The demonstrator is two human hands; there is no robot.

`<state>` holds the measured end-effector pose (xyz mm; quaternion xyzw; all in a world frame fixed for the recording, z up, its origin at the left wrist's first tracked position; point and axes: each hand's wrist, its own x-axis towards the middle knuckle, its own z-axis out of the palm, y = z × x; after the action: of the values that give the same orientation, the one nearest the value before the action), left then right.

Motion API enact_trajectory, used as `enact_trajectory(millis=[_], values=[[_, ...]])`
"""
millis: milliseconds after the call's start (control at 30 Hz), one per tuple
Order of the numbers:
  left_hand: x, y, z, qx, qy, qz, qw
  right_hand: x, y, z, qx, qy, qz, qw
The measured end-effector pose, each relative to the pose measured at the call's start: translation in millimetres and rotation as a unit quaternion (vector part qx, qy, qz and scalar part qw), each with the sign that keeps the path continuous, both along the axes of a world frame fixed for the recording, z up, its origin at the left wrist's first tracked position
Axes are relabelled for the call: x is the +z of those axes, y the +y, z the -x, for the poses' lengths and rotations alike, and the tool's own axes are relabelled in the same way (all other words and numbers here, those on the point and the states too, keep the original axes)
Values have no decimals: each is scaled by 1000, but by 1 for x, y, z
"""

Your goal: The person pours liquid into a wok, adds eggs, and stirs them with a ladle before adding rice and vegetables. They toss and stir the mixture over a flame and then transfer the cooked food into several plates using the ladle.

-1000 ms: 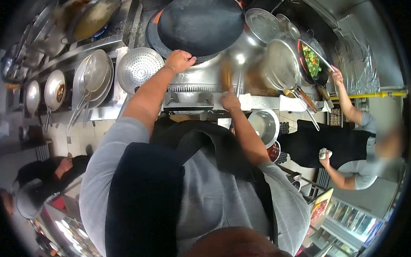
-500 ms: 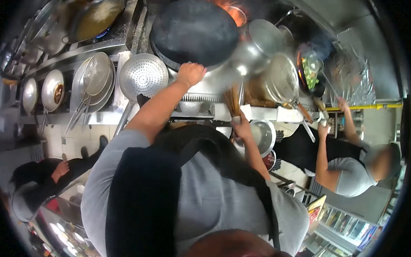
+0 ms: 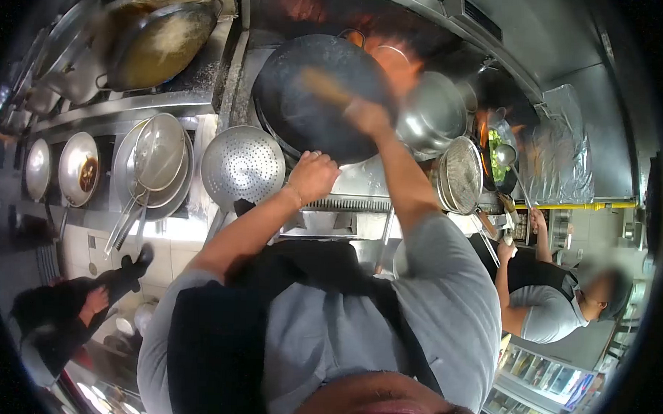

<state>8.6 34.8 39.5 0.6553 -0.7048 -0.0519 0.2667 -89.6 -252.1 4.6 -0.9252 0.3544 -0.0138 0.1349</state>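
Observation:
A large dark wok (image 3: 305,126) stands over the stove, tilted a little toward me. At its near rim my left hand (image 3: 314,179) is closed, fingers wrapped on the edge. My right hand (image 3: 367,117), blurred by motion, reaches over the wok and is closed on a bamboo wok brush (image 3: 325,88). The brush head is over the wok's inner surface; whether it touches is too blurred to tell. Just left of my left forearm lies a round perforated skimmer (image 3: 243,167).
Flames (image 3: 395,63) rise behind the wok. To the right are a steel pot (image 3: 431,112), stacked strainers (image 3: 462,175) and a co-worker (image 3: 547,302) ladling greens in a wok (image 3: 497,158). An oil-filled wok (image 3: 162,51) and pans (image 3: 79,169) stand left. Another person (image 3: 72,322) is lower left.
My right hand has moved the bamboo brush from near my waist up and over into the wok. My left hand stays at the wok's rim. The whole view has shifted downward.

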Motion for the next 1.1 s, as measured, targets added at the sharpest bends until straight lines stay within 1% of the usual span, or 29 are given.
enact_trajectory(millis=[33, 67, 100, 133, 167, 233, 267, 300, 333, 367, 400, 433, 500, 533, 567, 600, 633, 667, 700, 733, 767, 833, 867, 900, 933, 967, 1033, 1067, 1100], values=[[-3, -1, 2, 10, 2, 47, 999, -13, -27, -3, -180, 20, 29, 983], [4, -3, -4, -20, 18, -24, 999, -8, -15, -19, -238, -88, 34, 967], [5, -2, -6, -22, 12, -17, 1000, -9, 17, -33, -296, -196, 31, 934], [1, -1, -6, -23, 27, -2, 999, -1, 45, -34, -130, -110, 8, 985], [-3, -2, -7, -22, 40, 16, 999, 8, 59, -37, 42, -23, -13, 999], [1, -6, -15, -35, 52, 0, 998, 2, 45, -34, 91, -66, 4, 994], [1, -3, -13, -44, 71, -23, 996, 0, 29, -41, -93, -112, -40, 988], [-1, 2, -9, -46, 74, -27, 996, 1, 21, -46, -277, -153, -83, 945], [-2, 3, -9, -47, 69, -31, 996, -7, 27, -57, -294, -256, -50, 920], [-2, -4, -16, -46, 58, -30, 997, -7, 24, -66, -290, -263, -46, 919], [1, -5, -18, -57, 50, -56, 996, -1, 34, -68, -82, -188, -60, 977], [1, -4, -17, -60, 48, -57, 995, 12, 44, -67, 129, -101, -72, 984], [3, -6, -15, -53, 26, -53, 997, 33, 34, -74, 92, -80, -19, 992], [1, -4, -9, -57, 30, -56, 996, 24, 33, -86, -103, -182, -48, 977], [-2, -3, -7, -44, 28, -35, 998, 15, 33, -89, -294, -277, -73, 912], [-4, -5, -12, -31, 20, -12, 999, -4, 30, -84, -117, -216, -118, 962], [-3, -4, -13, -36, 16, -15, 999, 4, 44, -77, -122, -219, -120, 961], [-3, -6, -14, -43, 14, -14, 999, 11, 61, -60, 31, -209, -122, 970], [-3, -5, -13, -50, 13, -13, 999, 19, 72, -42, 183, -193, -122, 956], [-2, -6, -14, -55, 16, -18, 998, 23, 54, -17, 102, -109, -70, 986], [0, -6, -15, -60, 7, -39, 997, 10, 15, -6, 18, 101, -33, 994], [0, 0, -3, -67, 2, -58, 996, 11, 17, 0, -228, 33, -27, 973], [1, -1, -1, -26, 49, 1, 998, 14, 34, -7, -115, 39, -33, 992], [0, 0, -1, 14, 95, 57, 994, 43, 77, -14, 0, 43, -40, 998], [-7, 4, -2, -12, 158, 67, 985, 76, 118, -9, 39, -55, -148, 987], [-8, 2, -5, -12, 152, 68, 986, 75, 102, -13, 40, -61, -146, 987], [-14, 22, 5, -7, 96, 133, 986, 47, 49, -1, -137, -74, -91, 984], [-8, 32, 7, -12, 115, 84, 990, 37, 19, 4, -225, -81, -56, 969], [-4, 36, 8, -18, 112, 86, 990, 36, 2, 11, -307, -85, -18, 948]])
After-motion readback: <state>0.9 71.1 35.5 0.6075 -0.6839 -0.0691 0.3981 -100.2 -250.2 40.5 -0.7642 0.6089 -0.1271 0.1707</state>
